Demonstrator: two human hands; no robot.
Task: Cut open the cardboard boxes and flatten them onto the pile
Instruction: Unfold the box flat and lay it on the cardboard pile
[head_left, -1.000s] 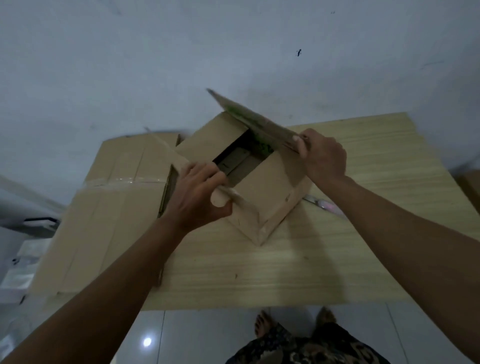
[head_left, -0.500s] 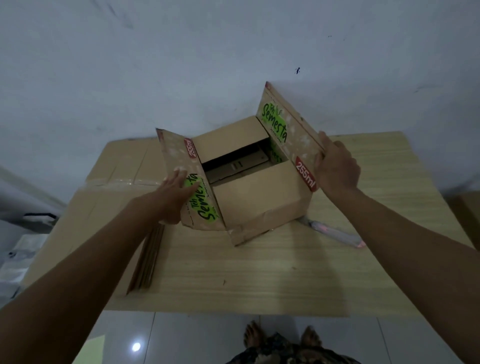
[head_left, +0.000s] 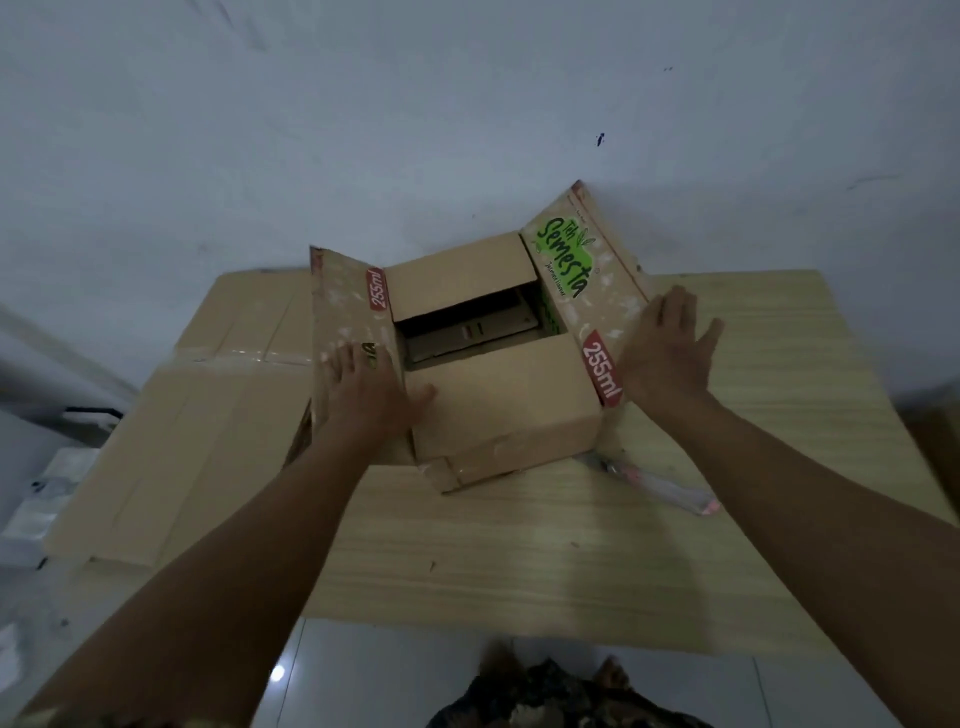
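A brown cardboard box (head_left: 504, 410) printed with green "Teh Semesta" and red "255ml" labels stands on the wooden table (head_left: 519, 551). Its two long top flaps are folded outward, and the inside shows dark between two plain inner flaps. My left hand (head_left: 363, 395) lies flat with straight fingers on the left flap. Spread fingers of my right hand (head_left: 665, 353) press against the right flap. A pile of flattened cardboard (head_left: 197, 415) lies at the table's left side. A cutter with a pink end (head_left: 660, 486) lies on the table just right of the box.
A pale wall stands right behind the table. Grey and white objects (head_left: 47, 499) sit on the floor at the far left. My bare feet (head_left: 550, 670) show on the tiled floor below the table's near edge.
Both long flaps have swung from nearly upright to spread outward. My hands went from gripping the flap edges to pressing flat on the flaps, and the view has come nearer.
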